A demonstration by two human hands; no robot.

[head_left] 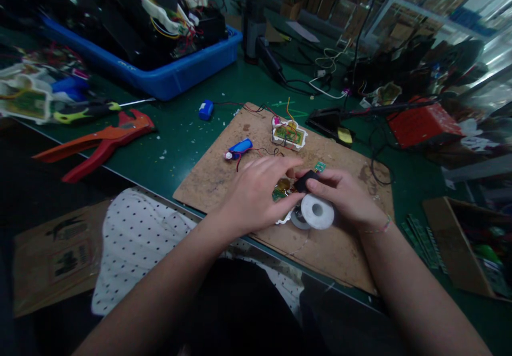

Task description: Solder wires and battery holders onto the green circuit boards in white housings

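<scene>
My right hand (346,193) pinches a small black block (306,180) between thumb and fingers. A little green circuit board (320,167) shows just beyond it. Curved over a white-edged casing with a circuit board (281,191), my left hand (264,188) has its fingertips near the black block; what they grip, if anything, is hidden. A white spool (317,211) lies below my right hand on the brown board (340,255). Behind my hands sit a second open white casing (288,134) with wires and a blue cylindrical battery (240,147).
Red-handled cutters (108,142) and a screwdriver (88,112) lie at the left, near a full blue bin (176,79). A black tool stand (330,124) and red box (424,124) are at the right back, with a cardboard box (460,244) at the right.
</scene>
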